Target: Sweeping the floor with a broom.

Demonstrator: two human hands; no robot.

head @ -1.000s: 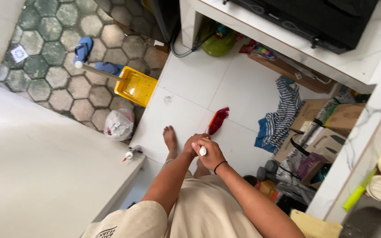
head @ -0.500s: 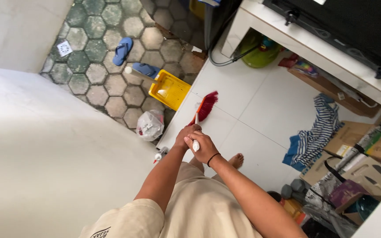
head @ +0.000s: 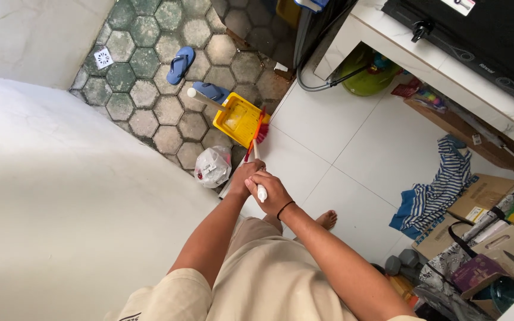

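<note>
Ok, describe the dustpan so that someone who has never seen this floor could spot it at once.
Find where the white floor tiles meet the grey-green hexagonal paving. On that edge lies the yellow dustpan, its pale handle pointing towards two blue sandals. It is the only yellow thing there, with the red broom head at its rim.

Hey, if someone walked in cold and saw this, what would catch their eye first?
Probably the yellow dustpan at the edge of the white tiles, with the red broom head pressed against its mouth. Both hands grip the broom's handle at centre: the left hand lower, the right hand near the white tip. To the right, a striped cloth lies crumpled on the floor.
</note>
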